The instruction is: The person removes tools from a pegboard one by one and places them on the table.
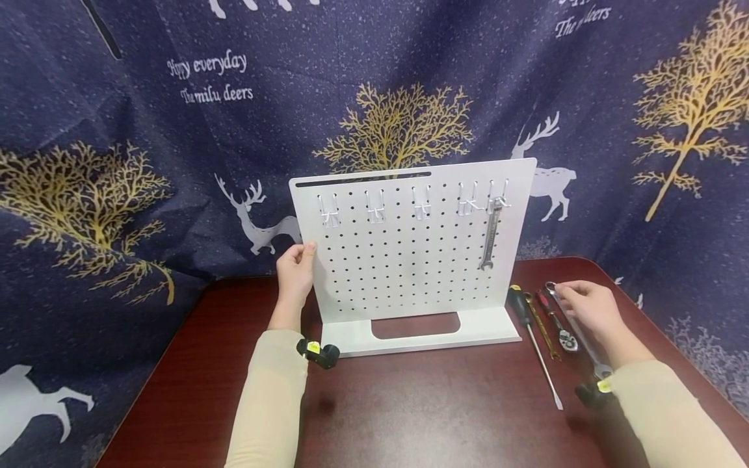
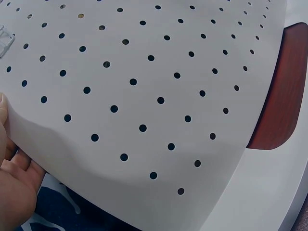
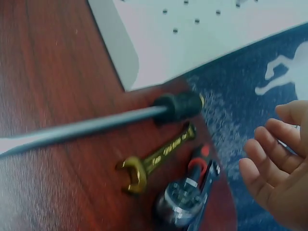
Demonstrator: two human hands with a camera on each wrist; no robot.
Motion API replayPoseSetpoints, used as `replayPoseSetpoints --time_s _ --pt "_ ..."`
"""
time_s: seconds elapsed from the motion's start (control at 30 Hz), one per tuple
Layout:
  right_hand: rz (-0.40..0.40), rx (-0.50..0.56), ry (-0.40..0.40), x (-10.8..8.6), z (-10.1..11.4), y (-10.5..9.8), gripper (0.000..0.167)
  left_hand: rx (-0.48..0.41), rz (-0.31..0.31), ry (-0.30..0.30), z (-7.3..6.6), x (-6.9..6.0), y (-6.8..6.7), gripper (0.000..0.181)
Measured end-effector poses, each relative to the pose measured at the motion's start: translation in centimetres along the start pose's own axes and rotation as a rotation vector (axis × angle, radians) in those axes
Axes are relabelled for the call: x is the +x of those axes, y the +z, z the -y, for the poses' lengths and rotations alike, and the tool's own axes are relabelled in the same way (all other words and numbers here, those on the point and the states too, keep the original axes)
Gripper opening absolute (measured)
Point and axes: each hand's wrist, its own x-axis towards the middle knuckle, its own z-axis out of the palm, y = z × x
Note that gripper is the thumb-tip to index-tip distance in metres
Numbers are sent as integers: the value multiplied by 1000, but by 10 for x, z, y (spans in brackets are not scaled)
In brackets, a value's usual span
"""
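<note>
A white pegboard [image 1: 409, 260] stands on its base, and my left hand [image 1: 295, 270] pinches its left edge between thumb and fingers. In the left wrist view, those fingers [image 2: 21, 168] reach behind the edge. A silver combination wrench [image 1: 490, 237] hangs from the rightmost hook. At the right, my right hand [image 1: 588, 305] is over a larger silver wrench [image 1: 579, 331] lying on the table, fingertips near its ring end. In the right wrist view its fingers [image 3: 262, 161] are loosely bent and hold nothing; contact with the wrench cannot be made out.
Right of the board lie a screwdriver [image 1: 535, 344], a gold wrench [image 1: 544, 328] and a ratchet [image 1: 564, 335] with a red-and-black handle. White double hooks [image 1: 376, 208] line the board's upper part. A patterned blue cloth [image 1: 234, 143] hangs behind the dark red table [image 1: 409, 403].
</note>
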Motion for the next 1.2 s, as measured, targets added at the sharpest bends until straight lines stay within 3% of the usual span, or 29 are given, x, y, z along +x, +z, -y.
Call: replayPoseSetpoints --time_s 0.43,0.7,1.0,1.2 --pt "54 105 -101 -2 40 11 47 -17 -1 -1 -1 0 0 33" --pt "60 61 -110 -4 68 16 51 -13 -4 3 -2 0 0 35" --pt "55 83 -118 1 86 24 51 -25 2 6 -2 -1 0 34" --pt "75 159 -194 6 94 32 47 -18 2 5 -1 0 -1 35"
